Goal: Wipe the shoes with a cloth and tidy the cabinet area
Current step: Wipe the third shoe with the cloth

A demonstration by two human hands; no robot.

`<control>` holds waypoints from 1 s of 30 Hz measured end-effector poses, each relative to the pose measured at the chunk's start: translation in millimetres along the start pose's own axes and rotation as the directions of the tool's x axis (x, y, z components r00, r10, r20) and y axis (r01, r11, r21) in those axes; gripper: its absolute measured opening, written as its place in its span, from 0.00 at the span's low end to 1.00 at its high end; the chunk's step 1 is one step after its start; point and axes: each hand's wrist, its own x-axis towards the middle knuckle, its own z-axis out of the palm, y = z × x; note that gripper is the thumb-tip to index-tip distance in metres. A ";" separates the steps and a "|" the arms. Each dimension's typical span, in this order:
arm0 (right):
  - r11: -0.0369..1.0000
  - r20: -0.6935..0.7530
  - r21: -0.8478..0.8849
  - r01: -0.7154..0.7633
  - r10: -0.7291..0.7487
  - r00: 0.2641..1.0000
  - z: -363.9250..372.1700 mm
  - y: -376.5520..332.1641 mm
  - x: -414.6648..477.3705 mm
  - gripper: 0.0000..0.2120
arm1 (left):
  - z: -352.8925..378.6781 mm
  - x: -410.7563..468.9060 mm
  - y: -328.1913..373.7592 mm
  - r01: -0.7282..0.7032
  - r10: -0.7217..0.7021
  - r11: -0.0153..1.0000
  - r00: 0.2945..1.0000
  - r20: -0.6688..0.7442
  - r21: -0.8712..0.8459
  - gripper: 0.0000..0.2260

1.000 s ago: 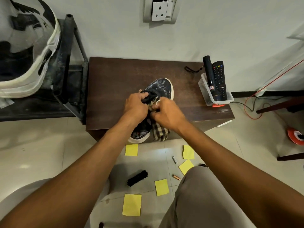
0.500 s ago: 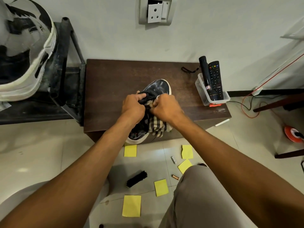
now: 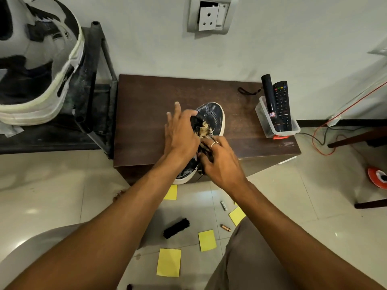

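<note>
On the cabinet (image 3: 146, 114), the wiping step is underway: left hand (image 3: 181, 135), fingers spread, steadies the shoe (image 3: 212, 116) while right hand (image 3: 219, 162) pinches the cloth (image 3: 204, 130) (bunched at the opening), and should next rub toward the toe.

The cabinet top (image 3: 150, 114) is dark brown wood. On it lies a shoe (image 3: 211, 114), dark blue-black with tiny pale dots and a white sole edge. The cloth (image 3: 204, 130) on the shoe is tan with darker checks. At the cabinet's right end a clear tub (image 3: 270, 130) holds a black remote (image 3: 281, 103) with small coloured buttons and a black torch (image 3: 270, 97). On the pale shiny floor (image 3: 62, 195) in front of the cabinet lie yellow paper notes (image 3: 168, 262) and a black brush (image 3: 176, 228). Left of the cabinet sits a white and black helmet (image 3: 37, 65).
</note>
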 end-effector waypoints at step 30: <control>0.948 0.071 -0.319 0.002 0.022 0.997 -32.4 22.5 50.8 0.13 | 6.2 10.3 -4.6 -0.211 0.069 0.860 0.950 0.304 0.465 0.33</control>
